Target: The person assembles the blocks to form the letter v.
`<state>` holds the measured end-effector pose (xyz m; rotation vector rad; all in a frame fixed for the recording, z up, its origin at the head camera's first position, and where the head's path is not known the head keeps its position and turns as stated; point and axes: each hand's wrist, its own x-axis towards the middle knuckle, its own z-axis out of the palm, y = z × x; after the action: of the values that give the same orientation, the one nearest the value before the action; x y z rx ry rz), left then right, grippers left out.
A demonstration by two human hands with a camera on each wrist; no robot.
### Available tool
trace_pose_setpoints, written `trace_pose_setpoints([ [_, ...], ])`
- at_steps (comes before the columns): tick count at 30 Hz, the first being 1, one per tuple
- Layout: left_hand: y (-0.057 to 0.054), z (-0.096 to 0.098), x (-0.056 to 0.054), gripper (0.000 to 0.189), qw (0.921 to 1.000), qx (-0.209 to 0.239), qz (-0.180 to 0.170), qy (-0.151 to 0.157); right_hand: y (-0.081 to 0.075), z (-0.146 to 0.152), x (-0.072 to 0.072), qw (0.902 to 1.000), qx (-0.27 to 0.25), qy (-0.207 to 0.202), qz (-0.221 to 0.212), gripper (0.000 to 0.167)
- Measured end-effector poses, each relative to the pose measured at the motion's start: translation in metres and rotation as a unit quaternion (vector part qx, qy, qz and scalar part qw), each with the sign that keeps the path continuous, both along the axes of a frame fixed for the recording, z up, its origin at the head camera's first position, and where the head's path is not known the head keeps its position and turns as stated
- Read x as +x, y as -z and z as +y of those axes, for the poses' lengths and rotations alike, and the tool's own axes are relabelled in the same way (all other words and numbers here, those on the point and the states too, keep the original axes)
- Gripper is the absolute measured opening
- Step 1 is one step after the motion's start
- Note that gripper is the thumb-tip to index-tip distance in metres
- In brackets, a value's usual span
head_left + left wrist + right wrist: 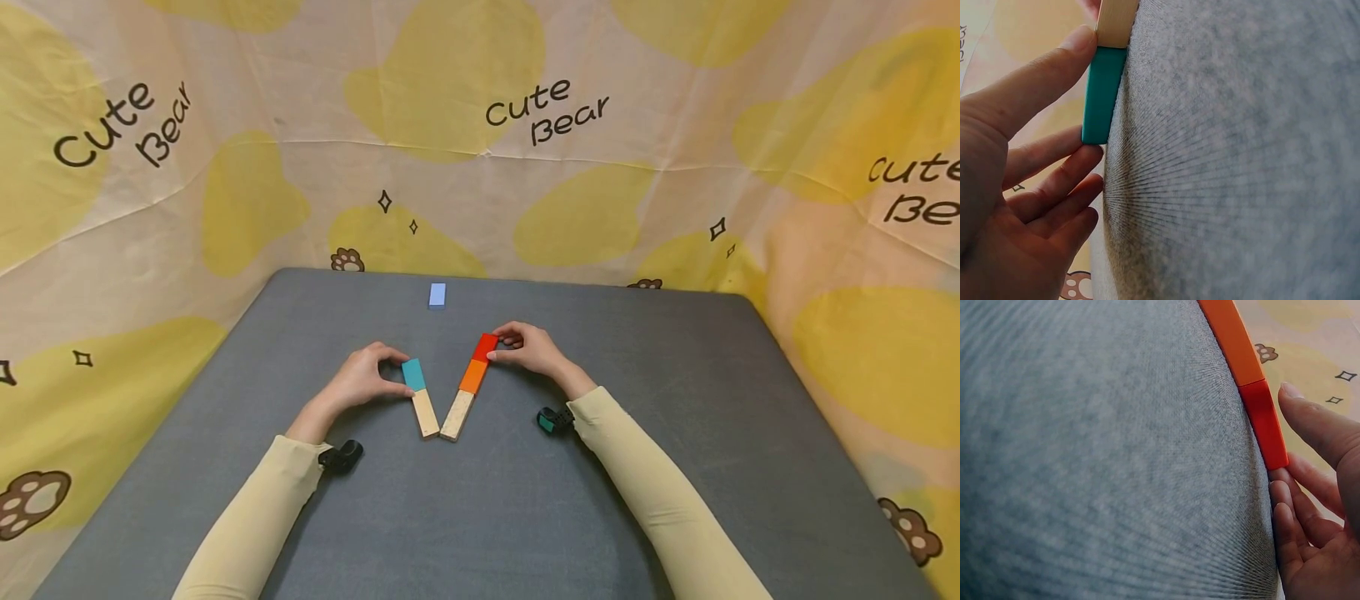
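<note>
Two rows of flat blocks lie in a V on the grey table (525, 500). The left row is a teal block (413, 374) (1104, 94) and a plain wooden block (425, 412) (1116, 19). My left hand (378, 377) pinches the teal block, thumb (1079, 44) on its side and fingers (1075, 162) at its far end. The right row is a red block (485, 346) (1264, 422), an orange block (473, 376) (1229, 337) and another wooden block (457, 414). My right hand (517, 346) holds the red block's end between thumb (1310, 419) and fingers (1285, 487).
A light blue block (437, 294) lies alone near the table's far edge. A cream cloth with yellow blobs and "Cute Bear" print (480, 125) hangs behind and around the table. A small camera sits on each wrist.
</note>
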<state>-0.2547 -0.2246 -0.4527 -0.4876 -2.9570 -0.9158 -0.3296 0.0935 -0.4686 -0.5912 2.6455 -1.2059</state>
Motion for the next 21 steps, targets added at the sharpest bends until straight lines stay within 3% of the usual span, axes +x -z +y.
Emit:
trace_pose_setpoints([
  [21,0.0007,-0.0005,-0.0001,0.059,1.0,-0.004,0.004,0.004,-0.001,-0.0001,0.0006,1.0,-0.001,-0.001,-0.003,0.047],
])
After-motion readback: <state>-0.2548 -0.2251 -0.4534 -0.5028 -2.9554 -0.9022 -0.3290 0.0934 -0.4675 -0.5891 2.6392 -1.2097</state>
